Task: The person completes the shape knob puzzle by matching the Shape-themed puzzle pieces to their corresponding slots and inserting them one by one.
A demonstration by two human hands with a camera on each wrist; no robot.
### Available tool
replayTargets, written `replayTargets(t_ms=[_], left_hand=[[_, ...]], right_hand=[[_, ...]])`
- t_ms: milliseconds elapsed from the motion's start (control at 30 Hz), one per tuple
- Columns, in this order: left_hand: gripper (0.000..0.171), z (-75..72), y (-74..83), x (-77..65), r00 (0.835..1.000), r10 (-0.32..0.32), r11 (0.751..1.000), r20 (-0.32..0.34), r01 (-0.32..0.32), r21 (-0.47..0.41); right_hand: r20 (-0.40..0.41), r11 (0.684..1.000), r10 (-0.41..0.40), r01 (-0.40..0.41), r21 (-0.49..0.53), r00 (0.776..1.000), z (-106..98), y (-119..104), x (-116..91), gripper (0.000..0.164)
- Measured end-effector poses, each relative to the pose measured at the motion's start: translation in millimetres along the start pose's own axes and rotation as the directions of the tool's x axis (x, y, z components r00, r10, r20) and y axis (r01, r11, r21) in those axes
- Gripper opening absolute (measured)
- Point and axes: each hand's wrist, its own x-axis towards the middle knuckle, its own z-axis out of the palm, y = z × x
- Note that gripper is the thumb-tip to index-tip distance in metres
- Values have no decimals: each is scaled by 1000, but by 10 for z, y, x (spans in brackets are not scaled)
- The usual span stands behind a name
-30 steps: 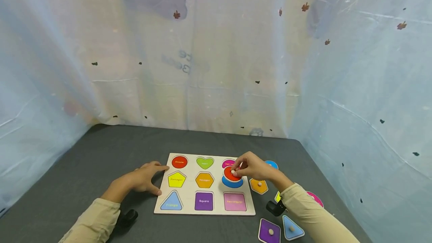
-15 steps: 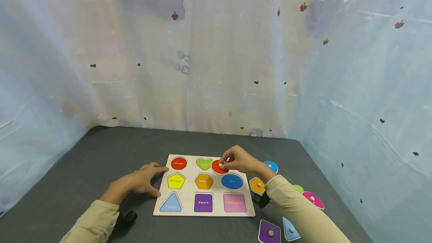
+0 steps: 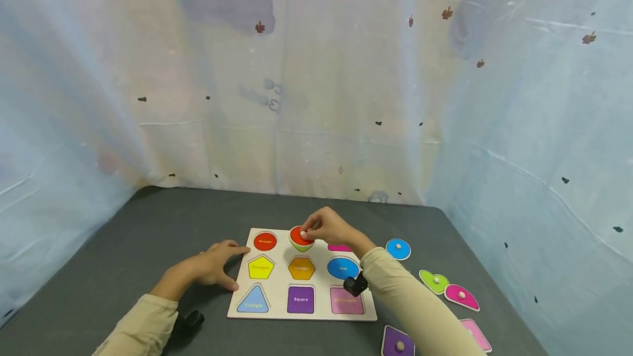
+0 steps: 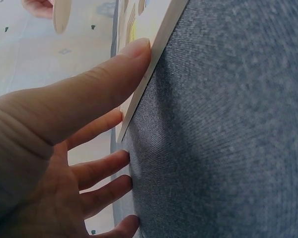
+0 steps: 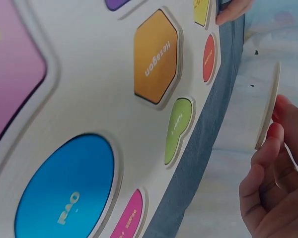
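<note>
A pale puzzle board with coloured, labelled shape recesses lies on the dark table. My right hand pinches the knob of a red round puzzle piece, which overlaps the green heart recess in the head view. Seen edge-on in the right wrist view, the piece is above the board, beyond the heart recess. At the board's left edge rests my left hand, fingers spread. Its thumb presses the edge and the index fingertip touches near the corner, while the other fingers meet the cloth.
Right of the board lie a blue oval piece, a green heart piece, a magenta half-round piece, a pink rectangle piece and a purple square piece. The right sleeve covers part of this area. Hanging sheets surround the table.
My right hand has carried the red round piece leftward, from over the blue oval recess to the green heart recess. My left hand stays at the board's edge.
</note>
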Motion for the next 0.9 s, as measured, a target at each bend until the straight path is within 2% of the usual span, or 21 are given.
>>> replayTargets(t_ms=[133, 567, 700, 900], left_hand=[[90, 7, -7, 5, 1000, -11, 1000, 1, 11, 1], [89, -1, 9, 10, 1000, 2, 1000, -3, -2, 22], [89, 5, 12, 23, 1000, 10, 1000, 8, -10, 11], [90, 7, 10, 41, 1000, 1, 1000, 20, -1, -15]], right_hand=[[-12, 999, 35, -35, 5, 999, 61, -13, 107, 12], [-41, 998, 60, -60, 7, 997, 274, 0, 366, 11], [-63, 995, 99, -97, 30, 993, 384, 13, 441, 10], [-55, 993, 113, -112, 36, 992, 483, 0, 524, 9]])
